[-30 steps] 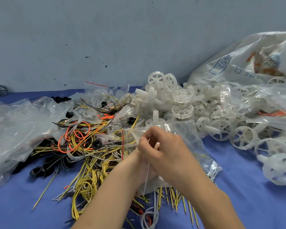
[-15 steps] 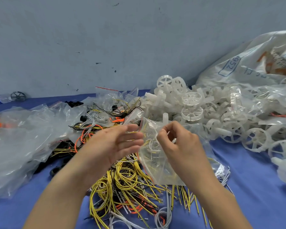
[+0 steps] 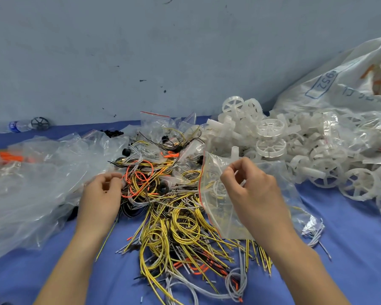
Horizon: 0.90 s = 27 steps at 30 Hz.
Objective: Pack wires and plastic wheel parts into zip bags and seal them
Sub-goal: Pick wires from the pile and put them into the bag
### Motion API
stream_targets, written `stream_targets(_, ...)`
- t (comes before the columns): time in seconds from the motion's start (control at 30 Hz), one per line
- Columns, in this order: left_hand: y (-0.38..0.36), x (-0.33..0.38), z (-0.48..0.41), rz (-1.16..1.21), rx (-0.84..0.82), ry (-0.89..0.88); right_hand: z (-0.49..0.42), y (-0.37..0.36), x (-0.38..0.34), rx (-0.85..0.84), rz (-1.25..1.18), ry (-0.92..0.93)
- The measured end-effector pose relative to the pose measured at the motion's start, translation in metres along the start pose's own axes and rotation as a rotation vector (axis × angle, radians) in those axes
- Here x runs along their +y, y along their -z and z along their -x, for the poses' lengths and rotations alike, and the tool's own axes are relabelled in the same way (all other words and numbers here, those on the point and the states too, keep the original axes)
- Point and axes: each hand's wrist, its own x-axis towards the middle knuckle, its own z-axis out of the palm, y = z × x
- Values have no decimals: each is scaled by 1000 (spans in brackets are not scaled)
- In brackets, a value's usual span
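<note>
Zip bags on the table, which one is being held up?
The small red-edged zip bag pinched by the right hand; the others lie flat among the wires.

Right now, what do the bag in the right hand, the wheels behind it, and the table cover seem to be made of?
Zip bag: thin clear plastic film, glossy and creased, red strip along its edge. Wheels: translucent whitish moulded plastic, matte, with spokes. Table cover: blue, dull and slightly wrinkled, probably cloth, though a soft sheet is possible.
</note>
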Motion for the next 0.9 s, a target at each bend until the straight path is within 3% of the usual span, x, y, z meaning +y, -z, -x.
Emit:
stream_targets(0.13, -6, 2, 6, -137, -23, -106, -1, 0, 0, 2, 0, 0)
stream_targets(0.47, -9, 12, 18, -177, -68, -213, -2, 4, 6, 51, 12, 7)
stream_targets(0.67, 7, -5, 17, -364, -200, -114, -1, 5, 5, 32, -4, 14)
stream_targets(0.9, 32, -24, 12, -484, -130, -5, 4, 0, 1, -147, 67, 12)
